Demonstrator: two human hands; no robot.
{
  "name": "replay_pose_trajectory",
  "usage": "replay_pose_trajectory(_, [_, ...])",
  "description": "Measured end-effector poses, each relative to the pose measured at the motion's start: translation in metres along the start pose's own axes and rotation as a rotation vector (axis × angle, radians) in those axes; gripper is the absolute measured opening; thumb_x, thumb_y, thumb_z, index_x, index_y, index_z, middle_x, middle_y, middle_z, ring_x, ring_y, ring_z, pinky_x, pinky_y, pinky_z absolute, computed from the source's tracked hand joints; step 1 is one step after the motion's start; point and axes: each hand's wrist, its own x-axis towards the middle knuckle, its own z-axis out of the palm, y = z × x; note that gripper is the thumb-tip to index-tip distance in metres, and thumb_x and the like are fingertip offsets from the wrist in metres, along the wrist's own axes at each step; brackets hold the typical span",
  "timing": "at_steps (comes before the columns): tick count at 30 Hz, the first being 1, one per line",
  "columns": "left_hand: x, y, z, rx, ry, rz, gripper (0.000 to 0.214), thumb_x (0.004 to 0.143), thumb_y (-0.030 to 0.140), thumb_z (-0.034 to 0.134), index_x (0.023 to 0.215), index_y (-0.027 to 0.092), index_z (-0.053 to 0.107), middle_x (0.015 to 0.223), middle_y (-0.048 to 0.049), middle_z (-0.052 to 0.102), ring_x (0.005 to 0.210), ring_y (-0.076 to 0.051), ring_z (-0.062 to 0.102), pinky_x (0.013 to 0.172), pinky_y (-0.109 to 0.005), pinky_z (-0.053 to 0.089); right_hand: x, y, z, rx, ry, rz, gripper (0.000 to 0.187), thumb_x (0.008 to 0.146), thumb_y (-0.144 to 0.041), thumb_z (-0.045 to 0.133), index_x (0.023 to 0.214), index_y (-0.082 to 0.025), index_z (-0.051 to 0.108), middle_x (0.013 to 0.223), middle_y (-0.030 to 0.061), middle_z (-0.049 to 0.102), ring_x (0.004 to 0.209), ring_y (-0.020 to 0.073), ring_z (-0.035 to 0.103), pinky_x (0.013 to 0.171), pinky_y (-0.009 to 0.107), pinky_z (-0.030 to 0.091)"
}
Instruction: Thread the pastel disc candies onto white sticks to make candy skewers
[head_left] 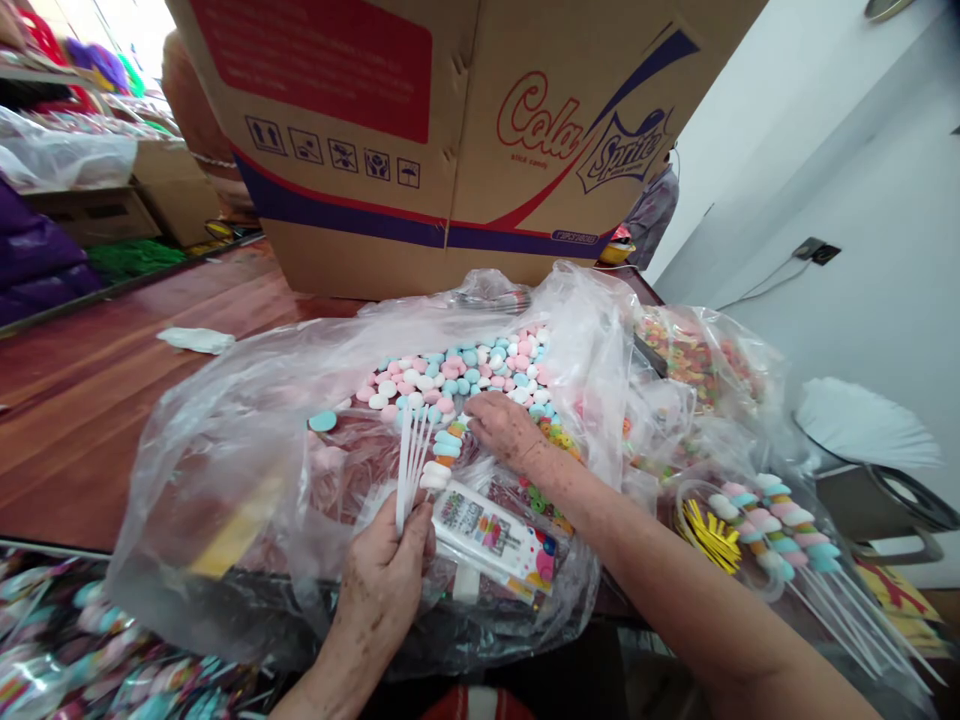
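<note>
My left hand (386, 565) is closed around several thin white plastic sticks (412, 450), which point upward. Beside them stands a skewer of blue, orange and white candies (447, 450); its lower end runs toward the left thumb. My right hand (504, 430) reaches over from the right, fingers bent together at the skewer's top and the near edge of the loose candies. Whatever lies between those fingertips is hidden. The pink, white and blue round candies (457, 375) are spread on clear plastic. Below the right wrist are green and yellow ring candies (551, 500).
A large cardboard box (450, 130) stands behind the plastic bag (225, 450). Printed labels (491, 535) lie in front. On the right are finished candy skewers (780, 530), yellow twist ties (709, 535) and a bag of gummies (697, 355). Wrapped sweets (112, 640) fill the lower left.
</note>
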Motion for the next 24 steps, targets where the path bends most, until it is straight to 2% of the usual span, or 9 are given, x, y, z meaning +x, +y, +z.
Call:
replay_pose_trajectory(3, [0.001, -0.001, 0.000, -0.002, 0.005, -0.012, 0.034, 0.085, 0.055, 0.058, 0.082, 0.021, 0.060, 0.053, 0.0058, 0.051, 0.045, -0.014, 0.044, 0.042, -0.024, 0.035, -0.004, -0.004, 0.001, -0.051, -0.038, 0.008, 0.024, 0.096, -0.012, 0.049, 0.112, -0.019, 0.067, 0.114, 0.0109, 0.071, 0.110, 0.0225, 0.061, 0.096, 0.032, 0.048])
replay_pose_trajectory(6, [0.002, -0.002, 0.000, -0.012, -0.010, -0.021, 0.034, 0.085, 0.055, 0.058, 0.084, 0.021, 0.060, 0.053, 0.0062, 0.051, 0.045, -0.014, 0.044, 0.043, -0.025, 0.035, -0.007, -0.008, 0.008, -0.062, -0.013, 0.000, 0.028, 0.096, -0.007, 0.045, 0.110, -0.018, 0.067, 0.113, 0.0114, 0.071, 0.108, 0.0222, 0.061, 0.095, 0.032, 0.047])
replay_pose_trajectory(11, [0.002, -0.001, -0.001, 0.010, -0.031, -0.012, 0.031, 0.087, 0.052, 0.055, 0.078, 0.022, 0.055, 0.054, 0.0067, 0.049, 0.047, -0.014, 0.044, 0.045, -0.025, 0.034, -0.001, -0.006, 0.015, 0.166, 0.116, 0.081, 0.029, 0.085, -0.003, 0.047, 0.101, -0.017, 0.067, 0.108, 0.0104, 0.071, 0.105, 0.0216, 0.062, 0.095, 0.032, 0.047])
replay_pose_trajectory(13, [0.002, 0.002, -0.002, 0.037, -0.037, 0.001, 0.030, 0.087, 0.050, 0.055, 0.073, 0.023, 0.052, 0.053, 0.0067, 0.048, 0.048, -0.014, 0.044, 0.047, -0.025, 0.034, 0.001, -0.002, 0.012, 0.370, 0.185, 0.205, 0.023, 0.081, -0.007, 0.053, 0.096, -0.018, 0.066, 0.095, 0.0055, 0.071, 0.089, 0.0195, 0.064, 0.083, 0.030, 0.050])
replay_pose_trajectory(16, [0.001, 0.005, -0.003, 0.068, -0.061, 0.019, 0.030, 0.089, 0.047, 0.053, 0.070, 0.023, 0.051, 0.052, 0.0071, 0.047, 0.048, -0.014, 0.044, 0.049, -0.026, 0.034, 0.001, 0.003, 0.001, 0.940, 0.264, 0.429, 0.009, 0.074, -0.021, 0.064, 0.083, -0.020, 0.063, 0.071, -0.0032, 0.064, 0.065, 0.0142, 0.058, 0.064, 0.026, 0.048])
replay_pose_trajectory(17, [0.001, 0.006, -0.003, 0.070, -0.066, 0.025, 0.030, 0.090, 0.046, 0.052, 0.071, 0.023, 0.051, 0.052, 0.0069, 0.047, 0.049, -0.014, 0.044, 0.049, -0.026, 0.034, 0.000, 0.004, -0.004, 1.145, 0.265, 0.485, 0.013, 0.069, -0.024, 0.069, 0.079, -0.020, 0.062, 0.067, -0.0045, 0.063, 0.063, 0.0132, 0.057, 0.062, 0.026, 0.047])
replay_pose_trajectory(19, [0.001, 0.006, -0.002, 0.060, -0.071, 0.028, 0.030, 0.090, 0.047, 0.052, 0.072, 0.023, 0.052, 0.053, 0.0064, 0.048, 0.049, -0.014, 0.044, 0.049, -0.026, 0.034, -0.003, 0.002, -0.013, 1.412, 0.233, 0.527, 0.020, 0.061, -0.026, 0.075, 0.075, -0.019, 0.064, 0.067, -0.0044, 0.064, 0.063, 0.0123, 0.058, 0.063, 0.025, 0.049])
replay_pose_trajectory(21, [0.002, 0.005, -0.002, 0.052, -0.078, 0.023, 0.031, 0.090, 0.049, 0.052, 0.073, 0.023, 0.054, 0.054, 0.0058, 0.049, 0.050, -0.015, 0.045, 0.048, -0.026, 0.033, -0.006, -0.001, -0.022, 1.528, 0.198, 0.531, 0.023, 0.055, -0.025, 0.079, 0.073, -0.018, 0.066, 0.070, -0.0032, 0.067, 0.065, 0.0118, 0.060, 0.064, 0.026, 0.051])
replay_pose_trajectory(24, [0.003, 0.005, -0.001, 0.063, -0.083, 0.024, 0.032, 0.090, 0.048, 0.053, 0.070, 0.023, 0.052, 0.054, 0.0053, 0.049, 0.050, -0.015, 0.045, 0.047, -0.026, 0.032, -0.009, -0.008, -0.028, 1.579, 0.168, 0.539, 0.024, 0.053, -0.023, 0.081, 0.073, -0.017, 0.068, 0.070, -0.0024, 0.068, 0.066, 0.0117, 0.062, 0.064, 0.026, 0.053])
